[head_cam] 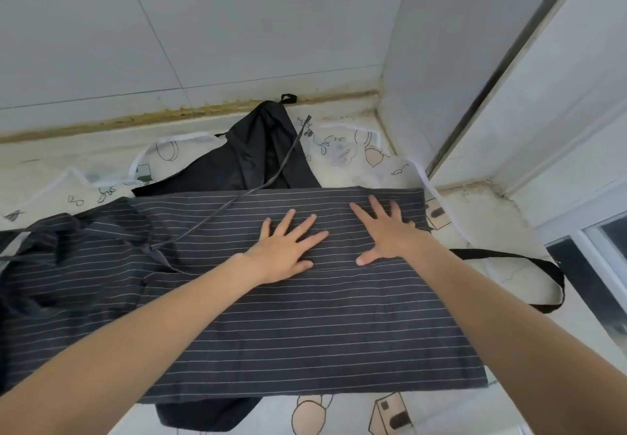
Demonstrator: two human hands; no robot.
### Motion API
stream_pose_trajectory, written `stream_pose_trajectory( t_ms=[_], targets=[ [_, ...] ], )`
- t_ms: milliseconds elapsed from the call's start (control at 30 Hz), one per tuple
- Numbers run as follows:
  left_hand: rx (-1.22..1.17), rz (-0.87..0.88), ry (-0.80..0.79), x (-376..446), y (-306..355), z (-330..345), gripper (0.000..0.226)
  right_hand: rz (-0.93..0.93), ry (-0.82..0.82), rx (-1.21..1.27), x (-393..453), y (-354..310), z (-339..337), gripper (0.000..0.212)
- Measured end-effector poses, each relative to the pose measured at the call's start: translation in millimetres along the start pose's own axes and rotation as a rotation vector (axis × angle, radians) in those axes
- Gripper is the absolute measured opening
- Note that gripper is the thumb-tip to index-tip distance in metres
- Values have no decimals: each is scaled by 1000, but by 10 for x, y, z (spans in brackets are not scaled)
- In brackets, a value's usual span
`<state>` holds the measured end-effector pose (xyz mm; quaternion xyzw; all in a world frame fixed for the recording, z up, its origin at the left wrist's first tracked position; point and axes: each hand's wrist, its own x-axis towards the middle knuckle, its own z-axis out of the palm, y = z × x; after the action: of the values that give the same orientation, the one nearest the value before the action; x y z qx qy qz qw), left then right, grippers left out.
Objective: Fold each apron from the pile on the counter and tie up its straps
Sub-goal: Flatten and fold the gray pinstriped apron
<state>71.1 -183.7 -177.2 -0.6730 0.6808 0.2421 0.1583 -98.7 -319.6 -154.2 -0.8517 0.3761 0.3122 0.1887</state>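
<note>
Head view: looking down at a table [509, 217] in a tiled corner.
Striped apron [305, 326]: dark with thin white lines, spread flat across the table; its left part is rumpled.
Left hand [283, 253]: flat on the striped apron near its far edge, grip wide, fingers spread, holding nothing.
Right hand [390, 232]: flat on the striped apron, just right of the left hand, grip wide, fingers spread.
Strap [264, 183]: thin, running from the striped apron's left part up over the black apron [251, 159] behind it.
Printed apron [342, 149]: pale, with cartoon drawings, under the striped apron.
Black strap [529, 258]: loops on the table right of the striped apron.

Your left hand [283, 254] and right hand [390, 236] lie side by side on the striped apron [305, 326]; another apron [258, 156] lies behind it.
</note>
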Motion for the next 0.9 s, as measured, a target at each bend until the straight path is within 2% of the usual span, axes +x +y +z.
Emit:
stream_pose_trajectory(
  t_ms=[133,267,333,367,433,467,533,600,700,733,800,833,900],
  targets=[
    [-141,-352,-16,-375,-551,105,68,65,-74,-42,29,-59,-82,120],
    [-263,-678,-32,-864,-1202,241,70,167,-125,-237,47,-256,-144,119],
    [-285,-684,25,-1097,-1389,335,68,261,-116,-319,65,-485,-206,111],
    [-283,-636,94,-1162,-1416,360,65,262,-83,-353,54,-633,-241,97],
    [-288,-543,264,-1277,-1400,374,56,102,70,-433,43,-1012,-286,68],
    [-291,-519,328,-1361,-1399,387,51,-39,163,-431,42,-1252,-283,59],
    [-272,-432,403,-1476,-1374,383,42,-340,276,-319,35,-1670,-231,53],
    [-194,-331,467,-1649,-1344,409,30,-553,301,-224,40,-2081,-126,52],
    [-154,-252,715,-1890,-1283,484,17,-540,281,-108,99,-2458,27,53],
    [-196,-292,796,-1971,-1268,530,18,-505,268,-117,113,-2542,88,54],
    [-380,-471,849,-2001,-1258,569,24,-427,282,-142,148,-2559,191,57],
    [-498,-595,839,-1994,-1272,578,31,-391,284,-99,153,-2562,226,57],
    [-651,-804,724,-1944,-1337,584,51,-370,275,44,137,-2573,237,44]
  ],
)
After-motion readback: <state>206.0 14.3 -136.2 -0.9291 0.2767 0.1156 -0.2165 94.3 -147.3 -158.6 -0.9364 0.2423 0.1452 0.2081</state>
